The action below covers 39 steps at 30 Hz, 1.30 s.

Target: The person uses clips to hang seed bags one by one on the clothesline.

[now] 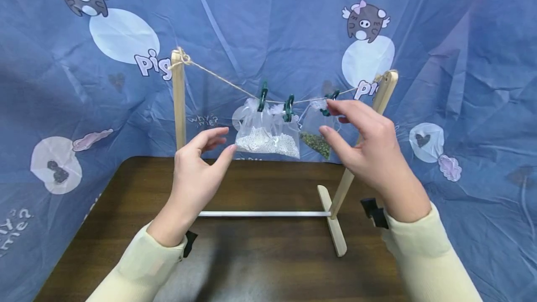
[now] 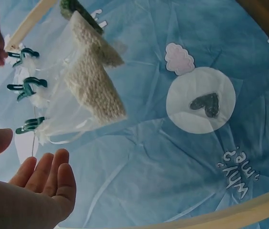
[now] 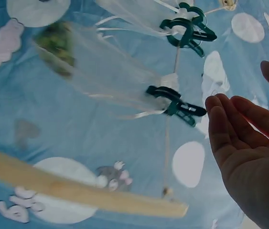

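Two clear bags of white granules, the left bag [image 1: 253, 140] and the middle bag [image 1: 287, 144], hang from a twine [image 1: 222, 79]. To their right hangs a clear bag with green contents [image 1: 315, 143]. Dark green clips hold them: a left clip [image 1: 262, 97], a middle clip [image 1: 288, 107] and a right clip [image 3: 172, 102]. My right hand [image 1: 371, 146] is at the right clip, fingertips beside its handle and thumb spread away; whether they touch cannot be told. My left hand [image 1: 195, 171] hovers just left of the left bag, fingers relaxed, holding nothing.
Wooden posts, a left post [image 1: 178, 101] and a right post [image 1: 383, 94], carry the twine. A white rod [image 1: 264, 214] runs low to a wooden foot [image 1: 335, 227] on the brown table [image 1: 251, 264]. Behind hangs a blue printed cloth [image 1: 268, 22].
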Available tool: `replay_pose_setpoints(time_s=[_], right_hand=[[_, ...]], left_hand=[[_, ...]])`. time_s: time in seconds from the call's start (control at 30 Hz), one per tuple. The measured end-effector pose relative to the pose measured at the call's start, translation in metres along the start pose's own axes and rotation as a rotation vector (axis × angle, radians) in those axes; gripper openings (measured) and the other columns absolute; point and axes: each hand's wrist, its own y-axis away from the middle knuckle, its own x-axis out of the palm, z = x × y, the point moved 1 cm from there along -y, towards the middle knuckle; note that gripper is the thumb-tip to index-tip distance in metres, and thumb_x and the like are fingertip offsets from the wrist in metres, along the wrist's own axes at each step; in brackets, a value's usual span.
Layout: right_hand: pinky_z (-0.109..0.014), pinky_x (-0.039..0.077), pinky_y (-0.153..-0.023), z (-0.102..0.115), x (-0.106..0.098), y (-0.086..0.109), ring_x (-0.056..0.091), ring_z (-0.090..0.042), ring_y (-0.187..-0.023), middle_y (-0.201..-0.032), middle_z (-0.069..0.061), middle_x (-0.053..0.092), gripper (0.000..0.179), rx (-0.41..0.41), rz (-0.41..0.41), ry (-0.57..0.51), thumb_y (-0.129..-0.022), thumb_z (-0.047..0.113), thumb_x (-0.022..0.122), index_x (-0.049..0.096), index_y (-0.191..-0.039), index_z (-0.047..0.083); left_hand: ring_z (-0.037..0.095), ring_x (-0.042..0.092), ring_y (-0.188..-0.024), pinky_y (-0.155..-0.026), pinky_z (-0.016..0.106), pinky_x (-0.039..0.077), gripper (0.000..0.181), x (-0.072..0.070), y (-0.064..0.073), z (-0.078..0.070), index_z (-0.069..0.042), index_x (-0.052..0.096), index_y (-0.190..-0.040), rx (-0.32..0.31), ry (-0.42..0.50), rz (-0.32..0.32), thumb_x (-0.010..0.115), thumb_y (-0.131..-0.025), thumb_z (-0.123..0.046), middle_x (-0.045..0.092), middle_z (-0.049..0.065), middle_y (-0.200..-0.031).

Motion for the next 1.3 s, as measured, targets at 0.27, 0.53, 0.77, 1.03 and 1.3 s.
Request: replay_pose_setpoints(time_s=[0.27, 0.53, 0.77, 1.03, 1.3], right_hand=[[-0.013, 0.050, -0.099, 0.000, 0.003, 0.044, 0.071, -0.023, -0.100, -0.117, -0.014, 0.077, 0.042, 0.071, -0.083, -0.072, -0.085, -0.001, 0.079, 0.073, -0.127, 0.003], [-0.011, 0.048, -0.097, 0.000, 0.016, 0.083, 0.069, -0.012, -0.101, -0.114, -0.012, 0.077, 0.042, 0.167, -0.058, -0.084, -0.084, -0.001, 0.080, 0.073, -0.125, 0.002], [-0.009, 0.048, -0.097, -0.001, 0.027, 0.108, 0.068, -0.009, -0.100, -0.111, -0.014, 0.078, 0.041, 0.204, -0.081, -0.109, -0.082, -0.004, 0.080, 0.074, -0.122, 0.002], [-0.011, 0.050, -0.095, 0.001, 0.031, 0.123, 0.069, -0.008, -0.100, -0.110, -0.015, 0.077, 0.044, 0.236, -0.090, -0.147, -0.082, -0.007, 0.079, 0.073, -0.124, 0.002], [-0.010, 0.051, -0.096, -0.004, 0.036, 0.148, 0.070, -0.005, -0.104, -0.113, -0.013, 0.077, 0.043, 0.372, -0.038, -0.160, -0.085, -0.006, 0.079, 0.073, -0.126, 0.003]], left_hand=[[0.026, 0.072, -0.105, -0.094, 0.024, 0.049, 0.037, -0.008, 0.020, 0.000, -0.011, 0.074, -0.124, 0.001, 0.011, -0.016, 0.081, -0.088, -0.008, 0.080, 0.011, -0.111], [0.008, 0.064, -0.101, -0.079, 0.013, 0.045, 0.037, -0.012, 0.040, 0.003, -0.011, 0.075, -0.123, -0.030, 0.048, -0.028, 0.081, -0.087, -0.004, 0.080, 0.010, -0.108], [0.009, 0.064, -0.102, -0.095, 0.012, 0.046, 0.038, -0.017, 0.052, 0.012, -0.008, 0.074, -0.123, -0.063, 0.071, -0.034, 0.080, -0.086, 0.001, 0.079, 0.012, -0.108], [0.012, 0.067, -0.104, -0.096, 0.010, 0.047, 0.041, -0.025, 0.066, 0.020, -0.010, 0.074, -0.124, -0.081, 0.021, -0.047, 0.081, -0.086, 0.001, 0.079, 0.010, -0.107], [0.005, 0.069, -0.102, -0.095, 0.007, 0.047, 0.042, -0.027, 0.084, 0.029, -0.012, 0.074, -0.124, -0.081, -0.030, -0.052, 0.082, -0.085, 0.001, 0.079, 0.007, -0.112]])
